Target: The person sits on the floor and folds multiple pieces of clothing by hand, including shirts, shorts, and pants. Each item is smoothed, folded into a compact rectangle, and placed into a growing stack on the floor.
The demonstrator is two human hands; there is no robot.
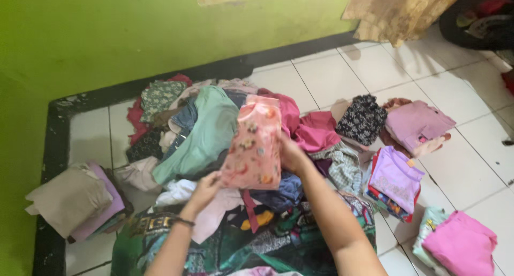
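Note:
Both of my hands hold up a pink patterned garment (255, 142), folded into a long rectangle, above a heap of loose clothes (206, 128) on the white tiled floor. My left hand (203, 189) grips its lower left corner; a dark band circles that wrist. My right hand (292, 154) holds its right edge, partly hidden behind the cloth.
Folded stacks lie around: beige and lilac (75, 201) at left, black floral (363, 119), mauve (417, 125), lilac on red (395, 179) and bright pink (461, 243) at right. A green patterned cloth (251, 249) lies nearest me. A green wall (107, 35) stands behind.

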